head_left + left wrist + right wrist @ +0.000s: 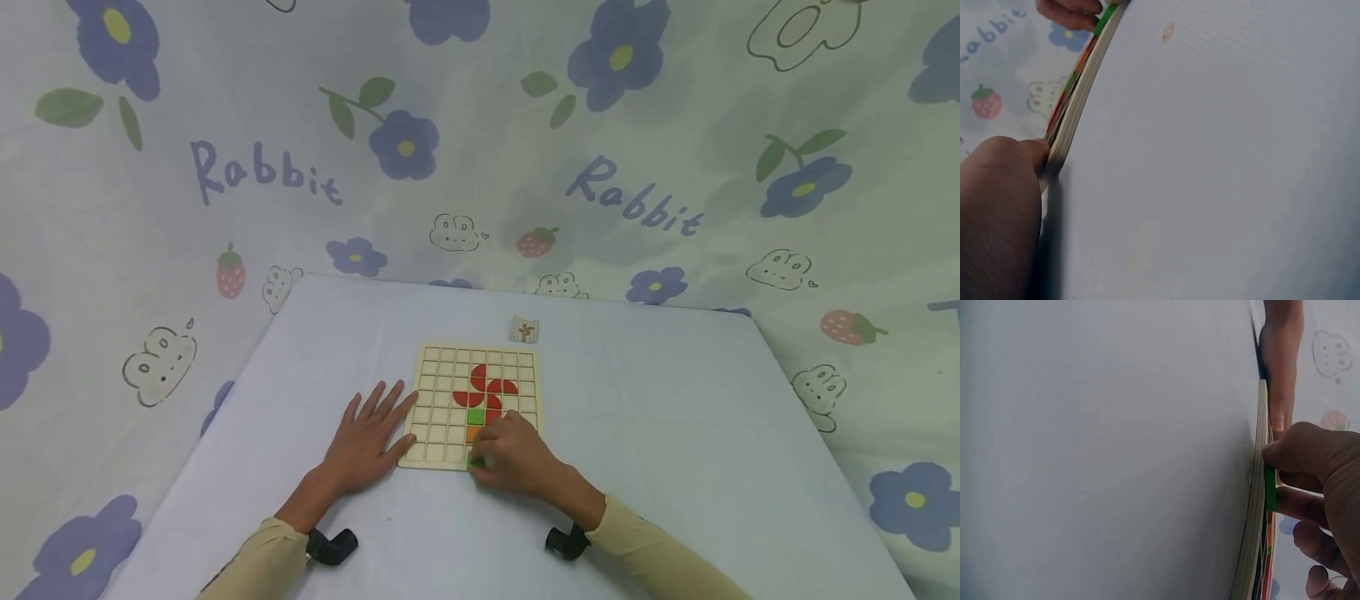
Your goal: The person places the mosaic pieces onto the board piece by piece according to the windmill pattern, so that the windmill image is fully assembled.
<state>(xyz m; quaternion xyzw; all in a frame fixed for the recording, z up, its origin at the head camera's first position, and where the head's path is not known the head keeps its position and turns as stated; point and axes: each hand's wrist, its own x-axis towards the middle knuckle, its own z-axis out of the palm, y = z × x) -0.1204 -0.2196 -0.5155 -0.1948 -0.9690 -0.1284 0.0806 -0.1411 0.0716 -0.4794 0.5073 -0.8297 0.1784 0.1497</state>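
Observation:
A pale wooden grid board (437, 415) lies flat on the white table. Near its middle, several red rounded pieces (504, 387) form a pinwheel. Below them a green square tile (476, 416) and an orange tile (472, 434) sit in one column, the orange one partly covered by my right hand (517, 454). That hand pinches another green tile (1270, 487) between thumb and finger, right at the board's near edge. My left hand (365, 442) is spread, palm down, with fingertips and thumb touching the board's left edge.
A small card (524, 329) showing a red pinwheel on a grid lies just beyond the board. Black wrist devices (333, 547) show below both hands. A patterned cloth (480, 183) with flowers and rabbits hangs behind the white table (645, 400).

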